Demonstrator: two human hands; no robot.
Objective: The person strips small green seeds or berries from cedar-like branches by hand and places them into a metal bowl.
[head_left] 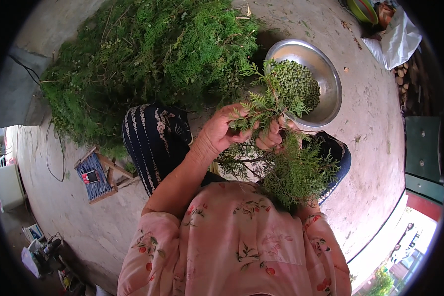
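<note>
A leafy evergreen branch [301, 172] with flat, scaly sprays lies across my lap, its upper sprigs reaching over the near rim of a steel bowl [332, 93]. Small round green cones [296, 84] are piled in that bowl. My left hand [221, 129] is closed, its fingers pinching a spray of the branch from the left side. Close beside it, my right hand [270, 139] has its fingers curled round the branch just below the bowl; leaves partly cover both hands' fingertips. My right forearm is mostly hidden under the foliage.
A large heap of cut evergreen branches [158, 54] covers the floor ahead and to the left. Left of my knee is a small wooden stool [97, 175] with a woven seat and a small red-and-black box [90, 177]. A white sack [400, 42] and a green cabinet [423, 153] stand right.
</note>
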